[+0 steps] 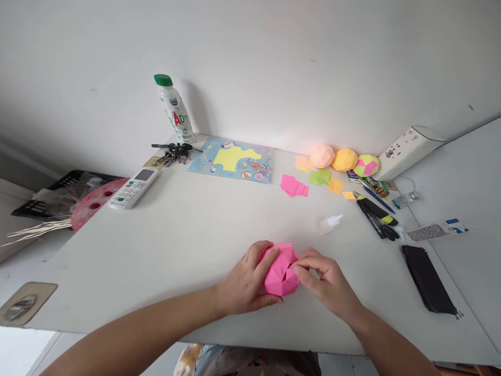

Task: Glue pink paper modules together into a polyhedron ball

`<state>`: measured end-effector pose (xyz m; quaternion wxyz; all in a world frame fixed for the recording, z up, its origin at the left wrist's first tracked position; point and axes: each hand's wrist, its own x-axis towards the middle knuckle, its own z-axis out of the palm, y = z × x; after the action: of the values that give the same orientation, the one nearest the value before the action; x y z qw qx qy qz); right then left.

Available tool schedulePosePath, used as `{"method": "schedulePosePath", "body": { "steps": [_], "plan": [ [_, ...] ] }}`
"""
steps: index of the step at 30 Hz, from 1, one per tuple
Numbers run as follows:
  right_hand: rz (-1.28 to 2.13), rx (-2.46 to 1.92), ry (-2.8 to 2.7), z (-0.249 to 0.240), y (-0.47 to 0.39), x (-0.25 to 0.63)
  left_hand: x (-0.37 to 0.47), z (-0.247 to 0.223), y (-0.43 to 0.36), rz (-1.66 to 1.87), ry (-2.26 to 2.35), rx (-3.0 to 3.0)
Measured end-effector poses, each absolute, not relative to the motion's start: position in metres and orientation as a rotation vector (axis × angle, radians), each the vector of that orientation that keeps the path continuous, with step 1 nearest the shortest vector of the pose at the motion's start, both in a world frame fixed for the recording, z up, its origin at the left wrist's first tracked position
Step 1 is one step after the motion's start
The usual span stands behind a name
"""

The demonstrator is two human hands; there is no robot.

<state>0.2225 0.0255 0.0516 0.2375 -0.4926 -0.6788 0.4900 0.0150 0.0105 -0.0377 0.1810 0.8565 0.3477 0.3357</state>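
A pink faceted paper ball [282, 277] is held low over the white table near its front edge. My left hand [246, 282] wraps round its left side, with fingers over the top and the thumb below. With fingertips pinched together, my right hand [323, 279] grips a flap on the ball's right side, beside a small dark gap between the folded pieces. Just beyond the hands lies a small white glue bottle [329, 224] with a pointed tip. Farther back are loose pink paper squares [293, 186].
Peach [321, 156], orange [345, 160] and green-pink [367, 165] paper balls line the back. Cutter [376, 210], pens and black pouch [428, 279] lie right. Remote [133, 188], keys [178, 153], bottle [178, 112] and blue booklet [235, 161] are left and back.
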Motion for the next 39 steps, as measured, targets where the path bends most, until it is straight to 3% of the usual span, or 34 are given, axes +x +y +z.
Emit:
{"method": "schedulePosePath", "body": {
  "steps": [39],
  "plan": [
    [1.205, -1.239, -1.938, 0.0502, 0.0242, 0.2212, 0.0156, -0.037, 0.0108, 0.951, 0.976, 2.396]
  ]
}}
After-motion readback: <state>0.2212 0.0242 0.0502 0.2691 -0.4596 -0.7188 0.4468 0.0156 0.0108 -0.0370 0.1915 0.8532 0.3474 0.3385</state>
